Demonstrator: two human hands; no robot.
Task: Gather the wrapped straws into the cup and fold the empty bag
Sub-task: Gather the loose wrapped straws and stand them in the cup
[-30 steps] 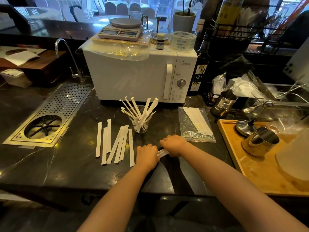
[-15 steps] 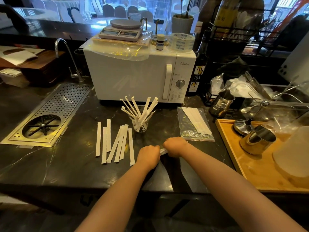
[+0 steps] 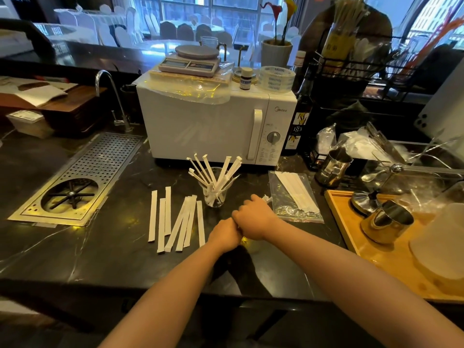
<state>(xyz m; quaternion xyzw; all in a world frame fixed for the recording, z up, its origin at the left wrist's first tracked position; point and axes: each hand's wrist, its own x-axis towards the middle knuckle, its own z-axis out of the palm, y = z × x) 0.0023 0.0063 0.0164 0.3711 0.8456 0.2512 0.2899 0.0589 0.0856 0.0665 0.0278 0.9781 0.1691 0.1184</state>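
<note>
Hands met at the front of the dark surface (image 3: 75, 247), the left hand (image 3: 223, 234) and the right hand (image 3: 253, 219) pressed knuckle to knuckle, both curled shut. A white tip poked out past the right hand toward the bag, so I judged a wrapped straw was pinched in there; what the left hand held I couldn't tell, its fingers were turned away from me.

The glass cup (image 3: 215, 192) stood just beyond the hands, in front of the microwave (image 3: 213, 126), already bristling with straws. A row of loose wrapped straws (image 3: 175, 219) lay flat to its left, apart from it. To the right lay the clear plastic bag (image 3: 293, 197) with several straws showing inside, so it wasn't empty and folding looked a good way off.

To do this step well, I reckoned the straw should go up and over the rim end-first, dropped into a gap between the ones leaning there, without nudging the cup; it looked light and top-heavy. A slow approach from above, not from the side.

Hard to read: the fingers themselves, the exact count of straws in the bag through the glare, and whether the bag's mouth was open.
</note>
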